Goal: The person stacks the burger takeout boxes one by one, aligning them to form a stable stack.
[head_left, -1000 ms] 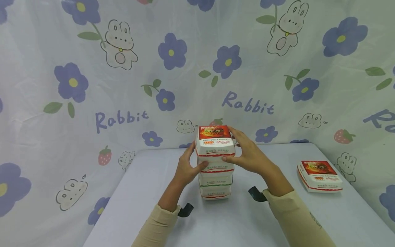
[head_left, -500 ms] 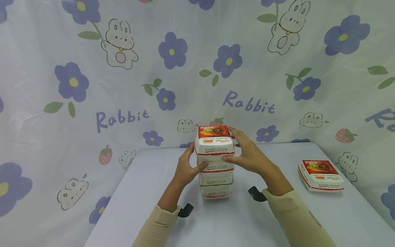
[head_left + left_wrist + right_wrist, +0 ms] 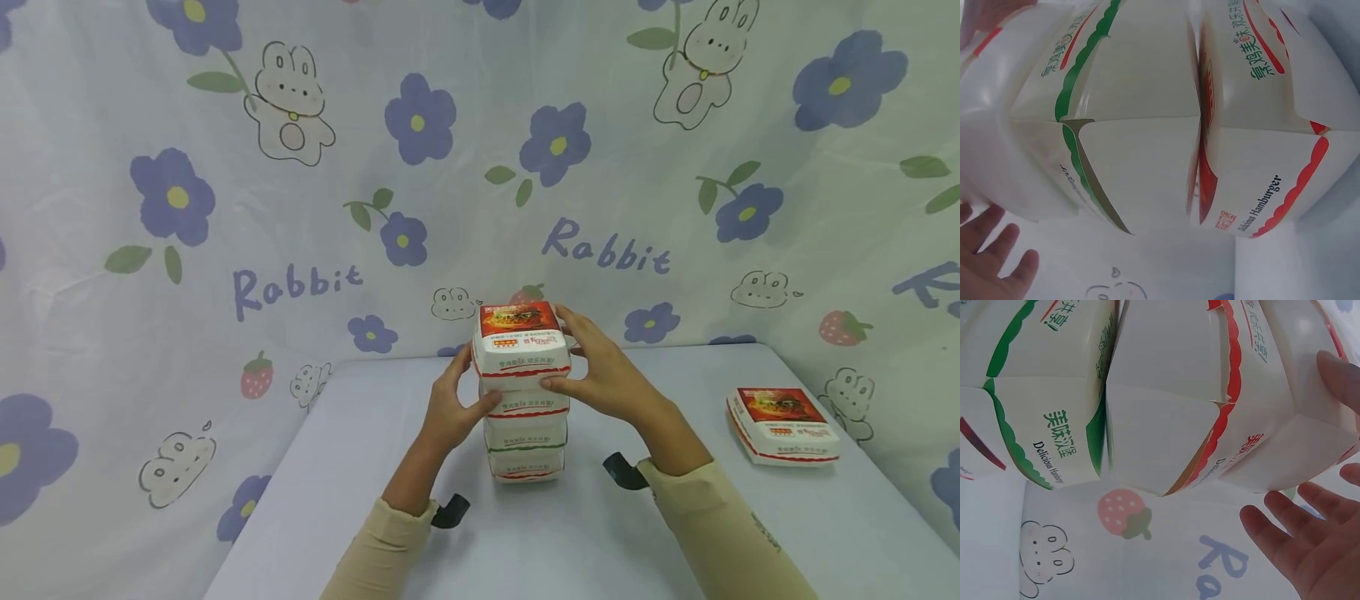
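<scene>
Several white paper hamburger boxes stand in one upright stack in the middle of the head view. The top hamburger box [image 3: 521, 358] has a red burger picture on its lid; a green-trimmed hamburger box [image 3: 528, 437] sits lower down. My left hand [image 3: 450, 412] is at the stack's left side, its thumb on the front of the second box. On the right, my right hand [image 3: 611, 375] rests its thumb at the front just below the top box. The wrist views show spread fingers [image 3: 1269, 528] beyond the boxes; whether every fingertip touches cardboard I cannot tell.
Another hamburger box [image 3: 783, 425] lies flat near the right edge of the white table [image 3: 540, 542]. A curtain [image 3: 480, 192] printed with rabbits and flowers hangs behind the table. Dark curved pieces [image 3: 452, 511] stick out beneath both wrists.
Both hands and the stack stay almost still. Only a very slight shift of the head view shows against the curtain and the separate box.
</scene>
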A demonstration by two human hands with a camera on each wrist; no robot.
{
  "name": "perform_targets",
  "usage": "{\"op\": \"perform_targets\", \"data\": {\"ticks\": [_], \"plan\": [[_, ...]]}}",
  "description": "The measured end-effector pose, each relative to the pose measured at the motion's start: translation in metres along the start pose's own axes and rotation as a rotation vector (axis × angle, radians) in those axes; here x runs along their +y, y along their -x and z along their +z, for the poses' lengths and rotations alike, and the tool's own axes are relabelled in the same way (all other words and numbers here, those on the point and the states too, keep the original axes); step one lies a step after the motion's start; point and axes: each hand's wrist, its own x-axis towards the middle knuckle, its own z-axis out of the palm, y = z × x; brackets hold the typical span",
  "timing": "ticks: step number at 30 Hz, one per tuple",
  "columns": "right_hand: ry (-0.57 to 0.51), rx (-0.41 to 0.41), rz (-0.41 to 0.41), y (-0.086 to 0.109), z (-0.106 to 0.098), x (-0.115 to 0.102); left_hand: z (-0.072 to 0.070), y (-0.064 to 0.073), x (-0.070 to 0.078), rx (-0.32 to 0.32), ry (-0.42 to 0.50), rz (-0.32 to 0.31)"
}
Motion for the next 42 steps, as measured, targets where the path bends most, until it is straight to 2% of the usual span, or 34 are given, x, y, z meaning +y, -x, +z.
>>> {"op": "perform_targets", "data": {"ticks": [25, 34, 42], "plan": [[-0.014, -0.016, 0.058, 0.003, -0.002, 0.001, -0.002, 0.001, -0.002, 0.016, -0.02, -0.009], [0.02, -0.027, 0.076, 0.008, -0.008, 0.006, -0.006, 0.001, 0.002, 0.037, -0.023, 0.019], [0.055, -0.018, 0.123, 0.017, -0.019, 0.021, -0.01, -0.002, 0.004, 0.068, -0.045, 0.07]]}}
